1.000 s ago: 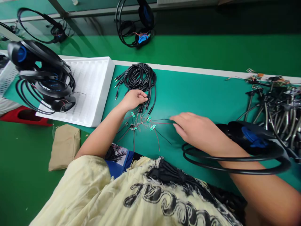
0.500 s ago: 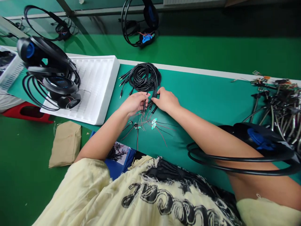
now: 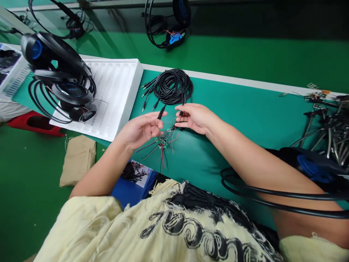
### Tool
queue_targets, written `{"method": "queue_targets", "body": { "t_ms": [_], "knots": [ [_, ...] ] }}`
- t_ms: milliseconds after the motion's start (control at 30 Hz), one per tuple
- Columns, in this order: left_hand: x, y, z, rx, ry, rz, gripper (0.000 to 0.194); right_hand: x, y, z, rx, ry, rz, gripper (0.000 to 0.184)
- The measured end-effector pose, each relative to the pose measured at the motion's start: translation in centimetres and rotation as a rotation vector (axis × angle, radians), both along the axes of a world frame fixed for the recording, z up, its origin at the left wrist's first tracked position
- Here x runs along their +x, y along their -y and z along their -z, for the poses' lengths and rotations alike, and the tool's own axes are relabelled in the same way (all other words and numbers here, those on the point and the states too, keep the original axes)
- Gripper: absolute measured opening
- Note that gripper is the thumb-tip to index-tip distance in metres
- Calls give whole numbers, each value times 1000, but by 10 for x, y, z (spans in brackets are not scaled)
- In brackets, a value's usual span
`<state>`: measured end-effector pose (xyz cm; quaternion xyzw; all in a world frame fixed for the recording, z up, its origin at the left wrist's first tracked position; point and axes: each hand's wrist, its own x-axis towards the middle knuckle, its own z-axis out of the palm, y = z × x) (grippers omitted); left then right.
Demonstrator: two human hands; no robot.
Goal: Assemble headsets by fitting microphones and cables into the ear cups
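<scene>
A coiled bundle of black audio cables point(image 3: 171, 87) lies on the green table mat, its metal plugs fanned toward the left. My left hand point(image 3: 140, 131) is closed around one cable's black ribbed sleeve point(image 3: 161, 112), held between thumb and fingers. To its right, my right hand point(image 3: 195, 117) pinches another black cable end point(image 3: 181, 113) beneath the coil. Small green circuit boards point(image 3: 162, 141) with thin red and black wires sit just below the hands. Fingers partly hide some of the wires.
Black headphones point(image 3: 61, 80) rest on a white foam tray point(image 3: 120, 83) at left. Metal-and-black headband parts point(image 3: 329, 127) are piled at right. Headphones with a blue inner part point(image 3: 313, 167) lie by my right forearm. A blue bin point(image 3: 131, 193) sits below the table edge.
My hands have moved apart. The left has drawn one cable end leftward, away from the others. The small boards now sit closer together, and the view has shifted slightly.
</scene>
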<state>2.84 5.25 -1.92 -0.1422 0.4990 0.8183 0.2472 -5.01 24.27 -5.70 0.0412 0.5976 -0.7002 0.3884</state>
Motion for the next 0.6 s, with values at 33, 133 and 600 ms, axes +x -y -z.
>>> {"method": "queue_targets", "body": {
  "t_ms": [33,133,600],
  "knots": [
    [3,-3,4,-10,-2,-2,26,2,0,0,-25,16,6,2],
    [15,-20,24,-5,78,-14,21,7,-1,-1,-67,50,22,9],
    [50,-39,66,-246,-47,-263,25,-1,-24,-47,-340,53,174,10]
  ]
}}
